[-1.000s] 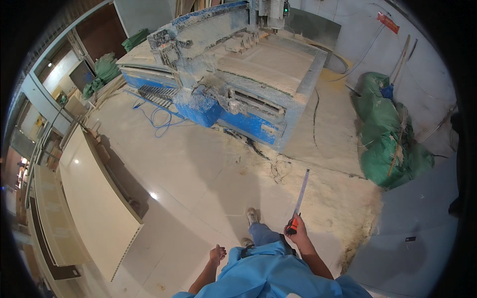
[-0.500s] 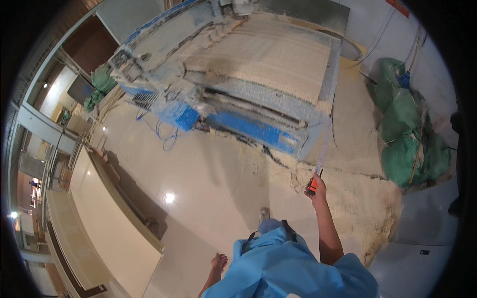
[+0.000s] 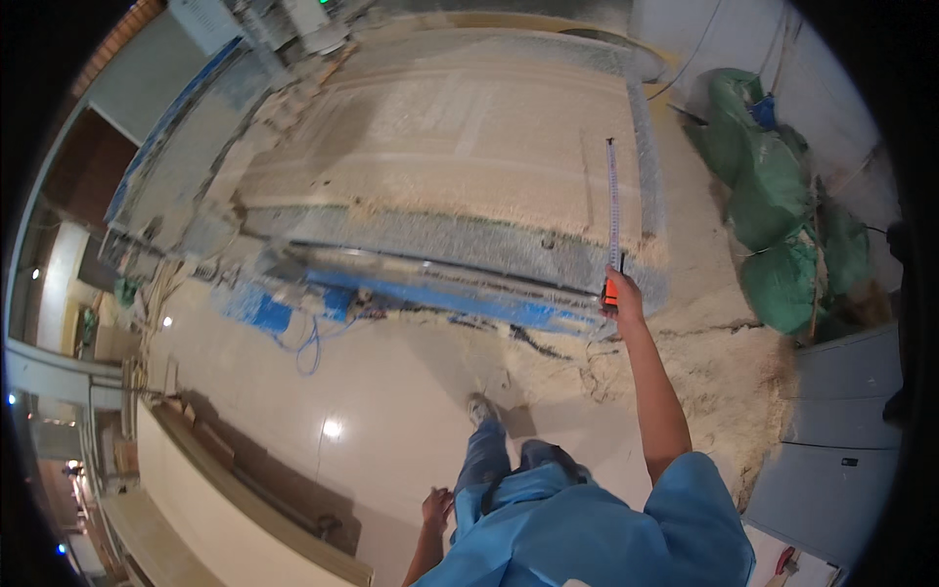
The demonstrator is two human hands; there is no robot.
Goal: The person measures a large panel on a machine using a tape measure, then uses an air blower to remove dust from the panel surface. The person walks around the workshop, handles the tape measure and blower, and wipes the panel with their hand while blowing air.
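Observation:
An orange and black tape measure [image 3: 613, 292] is gripped in my right hand [image 3: 626, 294], which is stretched out over the near right corner of the machine. Its pale blade [image 3: 614, 201] runs away from me across the dusty machine bed [image 3: 528, 117]. The dark end of the blade lies over the board-coloured surface; whether it touches cannot be made out. Low beside my body, my left hand [image 3: 437, 506] hangs with loosely bent fingers and no object visible in it. It is nearest to my trouser leg.
Blue panels [image 3: 440, 291] and a long rail form the machine's near side. Green sacks [image 3: 773, 215] slump against the right wall, above a grey cabinet [image 3: 831, 460]. Large pale boards [image 3: 205, 479] lean at lower left. Sawdust and a blue cable [image 3: 311, 352] lie on the floor.
I have stepped closer to the machine. My right hand has moved forward with the tape measure, and its blade now reaches over the bed. My left hand still hangs low.

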